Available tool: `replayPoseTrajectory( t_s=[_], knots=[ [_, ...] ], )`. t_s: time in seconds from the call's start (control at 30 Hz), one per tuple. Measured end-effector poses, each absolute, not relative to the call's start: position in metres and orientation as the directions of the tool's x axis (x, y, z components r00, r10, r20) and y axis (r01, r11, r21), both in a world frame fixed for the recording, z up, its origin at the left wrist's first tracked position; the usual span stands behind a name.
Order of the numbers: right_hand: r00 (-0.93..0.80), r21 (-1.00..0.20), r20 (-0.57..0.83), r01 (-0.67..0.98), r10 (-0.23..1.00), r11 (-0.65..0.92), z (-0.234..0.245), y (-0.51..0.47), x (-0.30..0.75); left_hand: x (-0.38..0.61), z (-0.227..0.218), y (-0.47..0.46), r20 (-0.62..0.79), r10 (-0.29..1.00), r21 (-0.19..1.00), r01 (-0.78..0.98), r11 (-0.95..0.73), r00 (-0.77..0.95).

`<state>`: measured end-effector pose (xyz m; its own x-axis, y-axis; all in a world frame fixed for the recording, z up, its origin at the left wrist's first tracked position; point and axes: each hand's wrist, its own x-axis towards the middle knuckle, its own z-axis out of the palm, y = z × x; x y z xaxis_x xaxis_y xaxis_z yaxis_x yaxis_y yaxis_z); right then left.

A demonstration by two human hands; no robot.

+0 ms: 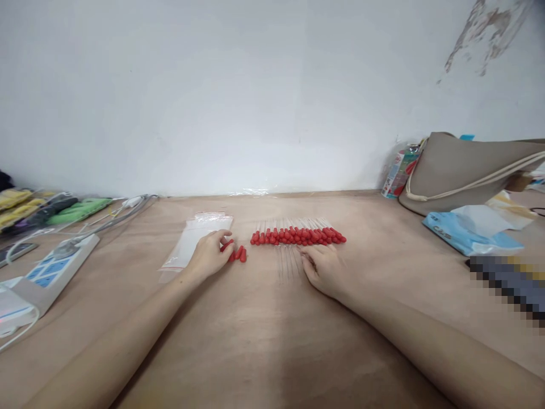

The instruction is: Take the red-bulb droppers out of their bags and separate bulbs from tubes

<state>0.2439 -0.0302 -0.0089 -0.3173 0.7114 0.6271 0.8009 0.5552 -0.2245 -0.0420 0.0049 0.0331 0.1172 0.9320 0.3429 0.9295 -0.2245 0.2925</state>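
Left hand (208,255) curled at loose red pieces (243,255), eight to nine o'clock of red-tipped row (298,236). Right hand (326,268) bent beside thin bare rods (281,267), six to seven o'clock. Either grip: can't tell. Likely step: fingering small parts; calls for fine pinch.

A pale wall (213,102), its paint peeling at upper right, rises behind a brown wooden table (213,352).

At the right of the frame, a grey bag (464,167), a bottle (397,175) and a blue tissue pack (460,234) are seen; at lower left, a power strip (74,270) is placed.
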Motion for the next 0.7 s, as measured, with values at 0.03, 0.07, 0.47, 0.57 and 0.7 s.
replayPoseTrajectory(
  t_s=[0.03, 0.07, 0.47, 0.57, 0.7],
  knots=[
    [-0.327, -0.227, 0.627, 0.792, 0.707, 0.567, -0.009, -0.031, 0.243, -0.042, 0.033, 0.004, 0.34, 0.933, 0.293, 0.93, -0.224, 0.117],
    [-0.337, -0.23, 0.628, 0.781, 0.702, 0.581, -0.01, -0.031, 0.242, -0.041, 0.034, 0.003, 0.34, 0.933, 0.292, 0.93, -0.225, 0.119],
    [-0.411, -0.272, 0.559, 0.729, 0.72, 0.628, 0.002, -0.045, 0.235, -0.006, 0.051, 0.017, 0.324, 0.907, 0.28, 0.888, -0.365, 0.271],
    [-0.401, -0.321, 0.551, 0.708, 0.732, 0.629, 0.002, -0.045, 0.236, -0.001, 0.051, 0.033, 0.127, 0.975, 0.394, 0.892, -0.22, 0.184],
    [-0.395, -0.363, 0.554, 0.678, 0.733, 0.64, 0.0, -0.042, 0.236, 0.004, 0.048, 0.042, -0.208, 0.977, 0.483, 0.874, 0.058, 0.05]
  ],
)
